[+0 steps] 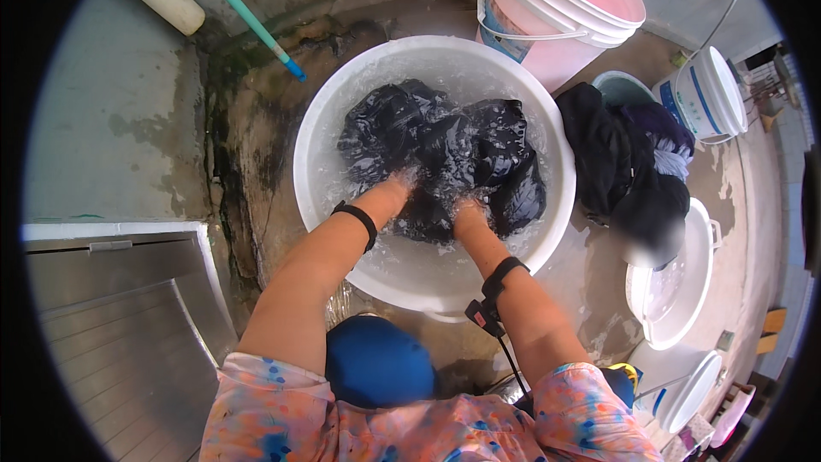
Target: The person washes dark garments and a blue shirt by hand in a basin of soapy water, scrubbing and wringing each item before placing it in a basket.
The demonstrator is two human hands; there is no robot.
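A large white plastic tub (559, 160) of water stands on the wet floor before me. Black wet clothing (449, 141) lies bunched in it, partly under the surface. My left hand (403, 181) is plunged among the folds at the near left of the cloth. Into the same bundle, a little to the right, goes my right hand (471, 208). Water splashes around both wrists. The fingers of both hands are hidden by water and fabric, so their grip does not show.
To the right, dark clothes (603, 147) hang over a grey-green basin (619, 85) and a white perforated basket (696, 295). A big white bucket (539, 58) stands behind the tub, a smaller bucket (705, 96) farther right. A turquoise pole (240, 6) leans at left. A metal door (122, 308) is near left.
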